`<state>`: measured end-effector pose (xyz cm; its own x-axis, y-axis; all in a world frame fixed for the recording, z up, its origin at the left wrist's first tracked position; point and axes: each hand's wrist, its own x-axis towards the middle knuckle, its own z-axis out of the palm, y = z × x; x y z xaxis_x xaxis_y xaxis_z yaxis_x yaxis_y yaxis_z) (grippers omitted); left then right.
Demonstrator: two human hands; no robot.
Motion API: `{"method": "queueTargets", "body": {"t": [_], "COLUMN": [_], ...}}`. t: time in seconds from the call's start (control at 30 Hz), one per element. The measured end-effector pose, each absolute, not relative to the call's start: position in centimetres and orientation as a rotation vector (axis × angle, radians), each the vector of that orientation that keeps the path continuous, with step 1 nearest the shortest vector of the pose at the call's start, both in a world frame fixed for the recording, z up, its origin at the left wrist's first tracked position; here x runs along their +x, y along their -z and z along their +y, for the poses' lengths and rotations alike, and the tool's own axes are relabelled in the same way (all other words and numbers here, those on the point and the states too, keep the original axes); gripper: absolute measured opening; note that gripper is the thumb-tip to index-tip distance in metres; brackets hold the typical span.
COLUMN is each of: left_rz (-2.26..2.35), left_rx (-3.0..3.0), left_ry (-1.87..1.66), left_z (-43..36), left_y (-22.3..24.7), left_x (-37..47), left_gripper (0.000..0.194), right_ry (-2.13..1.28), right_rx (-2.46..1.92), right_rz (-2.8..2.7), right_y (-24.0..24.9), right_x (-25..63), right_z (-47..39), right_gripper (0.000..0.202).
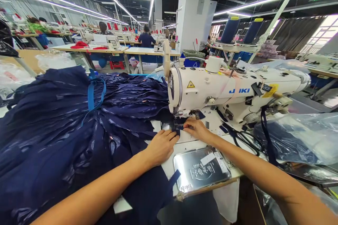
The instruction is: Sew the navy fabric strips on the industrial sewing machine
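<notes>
An industrial sewing machine stands in front of me, its needle area low at the left end of the head. Just left of and below the needle, my left hand rests palm down on navy fabric, fingers laid over its edge. My right hand pinches a small piece of navy fabric close to the presser foot. The exact fingertip contact is partly hidden. Part of the fabric hangs over the table's front edge.
A big navy garment bundle, tied with a blue strip, fills the left. A shiny metal lid lies at the front edge. Plastic-wrapped fabric and dark straps lie at right. Thread cones stand behind; people sit farther back.
</notes>
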<state>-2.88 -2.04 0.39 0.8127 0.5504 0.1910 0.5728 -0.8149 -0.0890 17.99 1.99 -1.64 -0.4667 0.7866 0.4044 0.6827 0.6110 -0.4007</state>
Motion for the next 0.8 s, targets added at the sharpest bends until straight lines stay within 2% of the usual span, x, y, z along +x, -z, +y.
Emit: {"method": "queueTargets", "body": {"t": [0.2,0.27,0.4,0.57,0.8], "left_rz": [-0.847,-0.831,-0.823,-0.816,-0.839], "left_rx": [-2.794,-2.788,-2.781,-2.792,-2.799], "left_ry": [0.165,0.15,0.13,0.165,0.171], "left_z": [-2.1,-2.3,-2.7,-2.6,-2.1], "left_y": [0.5,0.6,0.1,-0.2,0.2], "left_x": [-2.6,-2.6,-2.6,-2.5,-2.5], "left_gripper": [0.036,0.035,0.034,0.027,0.027], "right_ry": [0.365,0.408,0.075,-0.403,-0.551], "right_rx": [-1.208,-1.281,-1.396,-1.451,-1.357], "right_rz": [-2.524,-2.534,-2.47,-2.238,-2.12], "right_y": [1.1,0.8,0.2,0.5,1.3], "right_x": [16.5,15.7,14.6,14.8,15.2], "right_z": [1.2,1.0,1.0,2.0,2.4], "right_gripper": [0.019,0.019,0.012,0.013,0.012]}}
